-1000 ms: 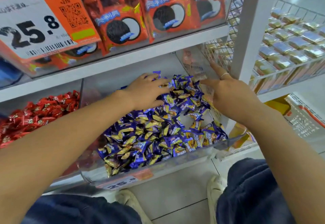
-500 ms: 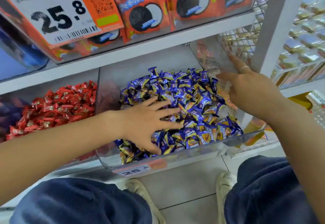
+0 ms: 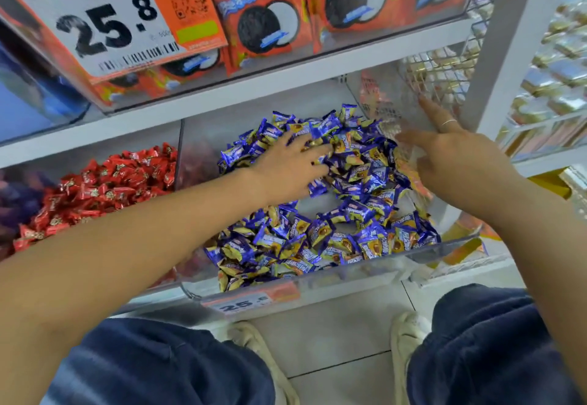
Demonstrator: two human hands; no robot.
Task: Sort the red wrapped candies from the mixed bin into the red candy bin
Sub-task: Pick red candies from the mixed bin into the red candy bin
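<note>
Red candies (image 3: 104,182) are piled in the left bin; none is seen among the blue ones in the mixed bin (image 3: 317,284); left hand (image 3: 286,166) and right hand (image 3: 460,163) are spread flat, nothing held; light, crinkly, slippery wrappers, probably best pinched by a twisted end.

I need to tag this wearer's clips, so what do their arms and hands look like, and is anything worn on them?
Both forearms are bare, with no sleeves, gloves, watch or bracelet in view. The right hand has a thin silver-coloured ring on one finger. The left hand shows no ring.
</note>
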